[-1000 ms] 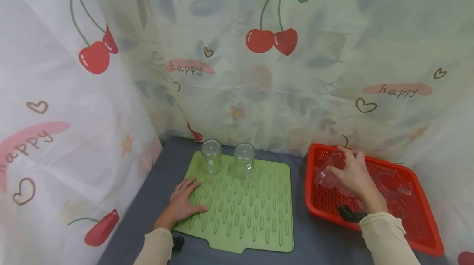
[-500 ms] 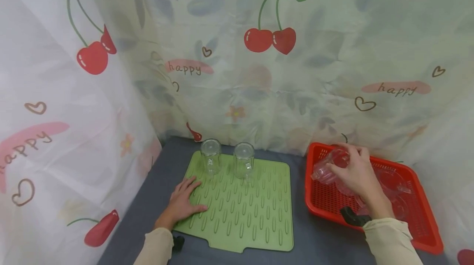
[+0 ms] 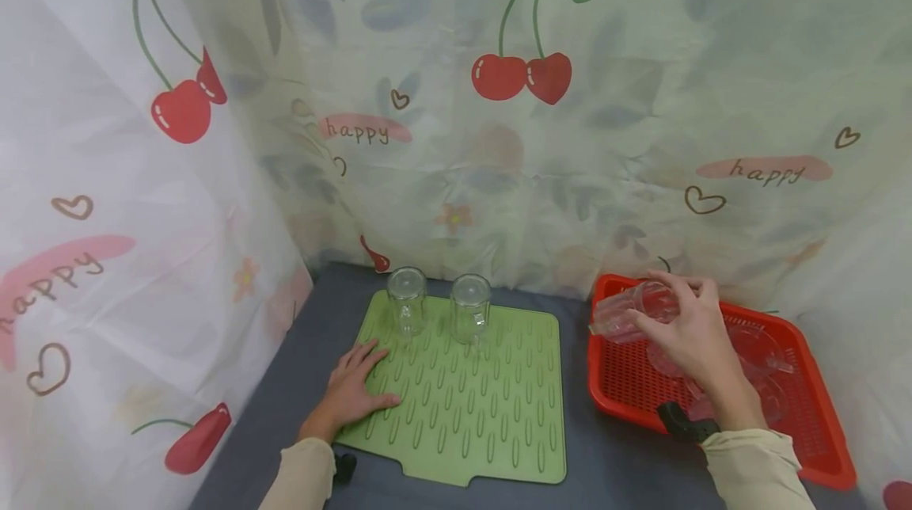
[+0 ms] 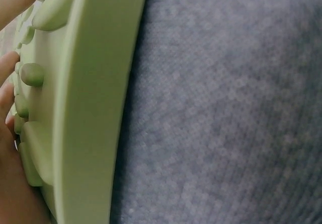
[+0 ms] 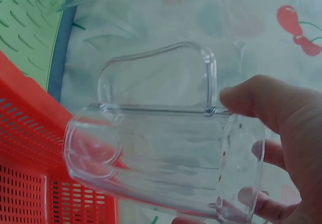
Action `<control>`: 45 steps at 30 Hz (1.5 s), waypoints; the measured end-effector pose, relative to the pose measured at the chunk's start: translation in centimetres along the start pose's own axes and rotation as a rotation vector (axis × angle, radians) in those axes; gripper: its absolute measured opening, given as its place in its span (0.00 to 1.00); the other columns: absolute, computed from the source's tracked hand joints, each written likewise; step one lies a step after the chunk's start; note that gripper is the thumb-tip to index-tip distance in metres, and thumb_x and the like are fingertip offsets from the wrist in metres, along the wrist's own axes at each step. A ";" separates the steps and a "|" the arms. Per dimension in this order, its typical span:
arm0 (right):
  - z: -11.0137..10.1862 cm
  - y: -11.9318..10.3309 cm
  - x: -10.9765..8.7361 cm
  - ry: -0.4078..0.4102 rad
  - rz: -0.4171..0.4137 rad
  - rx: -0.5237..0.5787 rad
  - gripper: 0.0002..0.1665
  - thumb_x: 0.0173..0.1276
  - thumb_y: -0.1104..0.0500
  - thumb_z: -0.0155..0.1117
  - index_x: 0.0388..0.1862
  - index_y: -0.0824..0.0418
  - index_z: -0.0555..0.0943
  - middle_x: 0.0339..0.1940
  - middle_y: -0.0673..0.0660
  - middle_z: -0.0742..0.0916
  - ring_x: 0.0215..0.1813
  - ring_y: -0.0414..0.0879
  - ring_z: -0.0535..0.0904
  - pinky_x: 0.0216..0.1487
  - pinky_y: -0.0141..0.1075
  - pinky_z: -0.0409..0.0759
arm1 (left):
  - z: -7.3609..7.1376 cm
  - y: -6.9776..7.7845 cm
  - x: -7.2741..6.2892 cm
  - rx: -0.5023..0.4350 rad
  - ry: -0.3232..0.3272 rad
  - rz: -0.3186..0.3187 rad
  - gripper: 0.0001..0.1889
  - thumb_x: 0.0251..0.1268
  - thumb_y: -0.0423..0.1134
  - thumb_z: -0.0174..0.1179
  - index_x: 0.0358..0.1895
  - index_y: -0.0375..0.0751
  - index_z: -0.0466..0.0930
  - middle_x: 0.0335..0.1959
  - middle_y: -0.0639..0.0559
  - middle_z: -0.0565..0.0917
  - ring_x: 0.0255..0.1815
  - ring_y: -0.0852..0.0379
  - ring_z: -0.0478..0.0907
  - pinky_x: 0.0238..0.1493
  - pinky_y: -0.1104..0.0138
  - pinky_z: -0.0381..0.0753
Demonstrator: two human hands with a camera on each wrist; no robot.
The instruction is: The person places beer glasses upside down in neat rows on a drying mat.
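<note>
My right hand [image 3: 694, 332] grips a clear glass mug [image 5: 166, 153] near its rim, above the left side of the red basket [image 3: 830, 415]. The mug lies tilted on its side in the air, base toward the left; its looped handle shows in the right wrist view. My left hand [image 3: 352, 391] rests with spread fingers on the left edge of the green ridged drying mat [image 3: 492, 399]. Two clear glass mugs stand upside down at the mat's back, one on the left [image 3: 407, 304] and one on the right [image 3: 470, 312].
More clear glassware [image 3: 758, 352] lies in the basket, its exact shapes hard to make out. Grey cloth [image 3: 594, 454] covers the table under mat and basket. A patterned curtain [image 3: 534, 201] hangs close behind and at both sides.
My right hand has lifted the glass mug from among the glassware in the basket and tilted it, its base now at the basket's left rim. The left hand has stayed still.
</note>
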State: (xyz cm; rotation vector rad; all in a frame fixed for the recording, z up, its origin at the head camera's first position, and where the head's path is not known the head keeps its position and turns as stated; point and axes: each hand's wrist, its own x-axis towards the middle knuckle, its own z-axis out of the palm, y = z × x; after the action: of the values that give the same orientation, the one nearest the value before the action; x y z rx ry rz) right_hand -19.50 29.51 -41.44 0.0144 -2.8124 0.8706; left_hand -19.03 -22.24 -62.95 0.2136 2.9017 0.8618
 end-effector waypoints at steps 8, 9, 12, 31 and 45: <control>0.2 -0.6 -0.2 0.064 -0.033 0.032 0.44 0.65 0.42 0.73 0.75 0.54 0.69 0.66 0.69 0.67 0.53 0.64 0.75 0.48 0.62 0.85 | 0.1 0.1 0.0 0.005 -0.003 -0.006 0.51 0.51 0.70 0.71 0.79 0.54 0.64 0.85 0.48 0.53 0.85 0.36 0.46 0.75 0.31 0.54; 0.2 -0.6 -0.2 0.069 -0.040 0.040 0.43 0.65 0.42 0.74 0.75 0.54 0.69 0.66 0.69 0.68 0.54 0.64 0.75 0.48 0.61 0.85 | 0.1 0.1 0.0 0.004 -0.003 -0.007 0.51 0.51 0.70 0.71 0.79 0.55 0.64 0.85 0.49 0.53 0.85 0.36 0.46 0.75 0.31 0.53; 0.2 -0.8 -0.4 0.074 -0.047 0.077 0.43 0.66 0.42 0.73 0.74 0.56 0.69 0.67 0.68 0.71 0.58 0.64 0.73 0.49 0.60 0.83 | 0.1 0.1 0.0 -0.003 0.003 -0.007 0.51 0.50 0.70 0.71 0.78 0.54 0.64 0.85 0.48 0.54 0.84 0.36 0.46 0.74 0.30 0.53; 0.7 -1.2 -1.2 0.029 0.127 0.471 0.40 0.74 0.44 0.64 0.78 0.49 0.59 0.68 0.52 0.71 0.55 0.27 0.76 0.45 0.17 0.79 | 0.5 -0.2 0.1 -0.005 0.017 0.002 0.51 0.50 0.70 0.71 0.78 0.55 0.65 0.84 0.48 0.55 0.84 0.37 0.47 0.74 0.30 0.53; 2.1 -2.4 -1.6 0.007 0.174 0.641 0.32 0.75 0.44 0.63 0.72 0.47 0.65 0.59 0.41 0.74 0.52 0.31 0.80 0.46 0.23 0.84 | 0.2 0.1 0.0 -0.001 0.020 0.001 0.51 0.50 0.69 0.72 0.78 0.53 0.65 0.84 0.47 0.55 0.84 0.36 0.47 0.74 0.30 0.54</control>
State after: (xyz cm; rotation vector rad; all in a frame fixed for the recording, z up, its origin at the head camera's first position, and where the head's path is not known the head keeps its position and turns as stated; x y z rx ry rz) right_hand -18.14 26.27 -42.08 -0.1399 -2.4258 1.7630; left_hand -19.03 -22.03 -63.07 0.2081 2.9199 0.8703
